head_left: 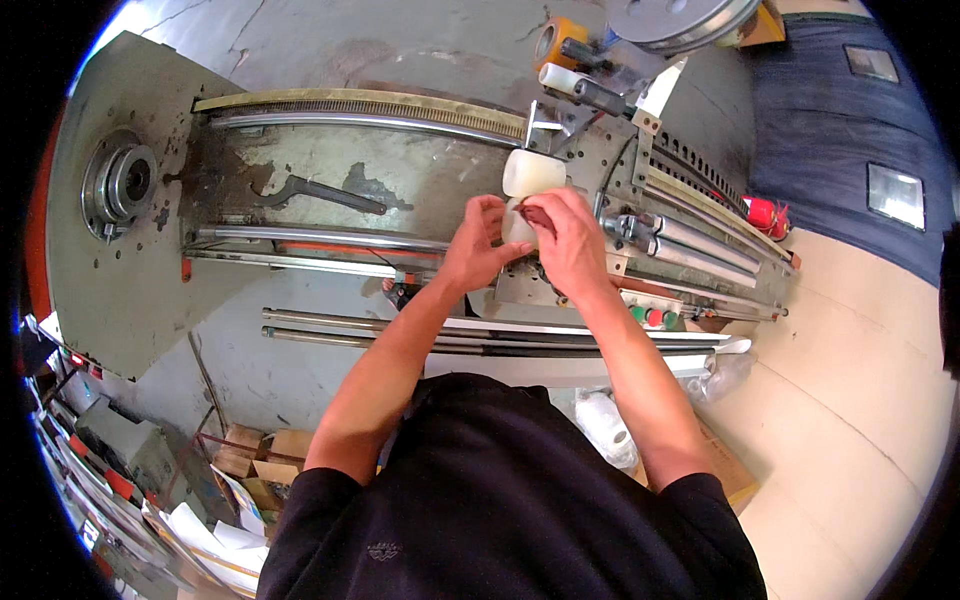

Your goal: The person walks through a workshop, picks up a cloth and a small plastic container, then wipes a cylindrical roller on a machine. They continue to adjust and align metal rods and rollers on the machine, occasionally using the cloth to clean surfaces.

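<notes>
A thick white roll [535, 174] sits on the machine's carriage, just beyond my fingertips. Closer to me is a second pale, translucent piece [517, 230], perhaps a smaller roll or a strip of film; my fingers partly cover it. My left hand [474, 248] grips its left side, thumb stretched along the near edge and fingers curled. From the right, my right hand [566, 238] bends over its upper part with thumb and fingertips pinched together. What exactly lies between those right fingertips is hidden.
A hook spanner [325, 192] lies on the machine bed, left of my hands. Steel guide rails [320, 238] run along the bed to a round chuck [122, 182]. Two long bars [380, 335] lie in front. Coloured push buttons [655, 317] and silver cylinders [700, 245] are at right.
</notes>
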The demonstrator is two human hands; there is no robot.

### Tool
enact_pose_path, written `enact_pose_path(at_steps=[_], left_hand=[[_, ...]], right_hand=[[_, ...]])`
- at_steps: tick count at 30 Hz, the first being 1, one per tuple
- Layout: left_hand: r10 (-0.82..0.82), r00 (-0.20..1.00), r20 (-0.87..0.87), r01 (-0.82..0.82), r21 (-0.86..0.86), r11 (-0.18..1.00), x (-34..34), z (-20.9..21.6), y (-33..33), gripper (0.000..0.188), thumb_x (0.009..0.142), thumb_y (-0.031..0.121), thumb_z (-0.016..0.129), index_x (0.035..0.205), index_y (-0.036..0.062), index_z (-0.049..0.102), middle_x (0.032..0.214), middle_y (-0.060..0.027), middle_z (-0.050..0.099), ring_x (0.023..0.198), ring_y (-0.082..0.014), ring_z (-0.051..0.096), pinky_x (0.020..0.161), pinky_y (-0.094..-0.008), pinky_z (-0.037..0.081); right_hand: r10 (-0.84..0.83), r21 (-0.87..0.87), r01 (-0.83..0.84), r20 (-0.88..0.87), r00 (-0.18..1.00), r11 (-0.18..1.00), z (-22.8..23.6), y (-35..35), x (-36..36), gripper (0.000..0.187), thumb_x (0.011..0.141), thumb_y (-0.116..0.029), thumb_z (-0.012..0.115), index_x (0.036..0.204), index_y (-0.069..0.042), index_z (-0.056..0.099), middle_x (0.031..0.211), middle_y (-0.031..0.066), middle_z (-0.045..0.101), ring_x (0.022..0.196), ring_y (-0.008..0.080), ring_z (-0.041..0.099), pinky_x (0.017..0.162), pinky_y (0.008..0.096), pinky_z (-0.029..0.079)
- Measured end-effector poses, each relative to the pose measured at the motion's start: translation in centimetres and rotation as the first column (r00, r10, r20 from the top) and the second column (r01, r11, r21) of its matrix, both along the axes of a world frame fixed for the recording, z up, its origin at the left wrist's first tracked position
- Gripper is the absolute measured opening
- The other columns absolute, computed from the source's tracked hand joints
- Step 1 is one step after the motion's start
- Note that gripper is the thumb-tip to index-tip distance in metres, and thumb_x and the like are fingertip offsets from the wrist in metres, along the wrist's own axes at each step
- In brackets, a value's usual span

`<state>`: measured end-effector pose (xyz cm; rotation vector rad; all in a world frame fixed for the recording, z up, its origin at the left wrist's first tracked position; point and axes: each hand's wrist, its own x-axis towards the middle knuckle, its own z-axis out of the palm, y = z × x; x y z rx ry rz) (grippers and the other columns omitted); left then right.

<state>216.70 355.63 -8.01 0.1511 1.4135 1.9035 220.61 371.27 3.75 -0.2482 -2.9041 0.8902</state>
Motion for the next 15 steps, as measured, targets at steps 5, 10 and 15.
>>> enact_pose_path(at_steps=[5,10,15], left_hand=[[-0.029,0.998,0.058,0.036,-0.134,0.99,-0.3,1.4,0.1,0.092,0.087,0.016,0.094,0.151,-0.0074,0.033,0.142,-0.026,0.063,0.13,-0.0312,0.066,0.11,-0.0431,0.056],[-0.119,0.988,0.101,0.138,-0.214,0.967,-1.9,1.5,0.0,0.095,0.087,0.015,0.094,0.153,-0.0082,0.032,0.146,-0.0264,0.061,0.133,-0.0327,0.065,0.109,-0.0441,0.056],[-0.038,0.988,-0.148,0.033,-0.036,0.999,-0.9,-0.1,-0.4,0.095,0.086,0.015,0.095,0.155,-0.0073,0.034,0.144,-0.023,0.064,0.128,-0.0316,0.068,0.106,-0.043,0.058]], right_hand=[[-0.135,-0.208,0.167,0.16,0.978,0.964,0.8,2.1,1.0,0.025,0.092,0.003,0.071,0.116,-0.004,0.072,0.119,0.0117,0.07,0.112,0.0337,0.071,0.096,0.0408,0.058],[0.03,-0.032,-0.028,0.08,0.996,0.999,1.1,1.8,-0.1,0.019,0.095,0.001,0.07,0.113,-0.005,0.073,0.116,0.0107,0.07,0.107,0.0311,0.072,0.093,0.0401,0.059],[-0.02,-0.066,0.027,0.103,0.994,0.997,0.9,1.0,-0.4,0.018,0.094,-0.003,0.073,0.111,-0.008,0.073,0.114,0.0103,0.069,0.11,0.0363,0.066,0.097,0.0459,0.054]])
